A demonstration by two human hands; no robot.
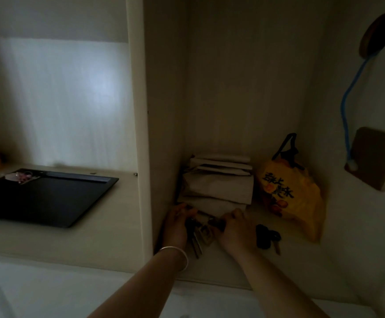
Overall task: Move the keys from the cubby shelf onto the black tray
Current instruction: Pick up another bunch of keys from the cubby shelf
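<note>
Both forearms reach into dim cubby shelf (232, 267). Left hand (175, 222), bracelet (179, 254) on wrist, and right hand (236, 228) curl fingers around key bunch (199, 235) on shelf floor before paper stack (216, 182). Second dark key (267, 236) just right of right hand. Black tray (47, 198) in left compartment, well apart.

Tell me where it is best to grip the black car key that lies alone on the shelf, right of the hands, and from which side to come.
Probably grip the black car key at its bulky black head, coming from above and the open front. The thin metal blade points toward the front edge, and the yellow plastic bag crowds its back and right.
</note>
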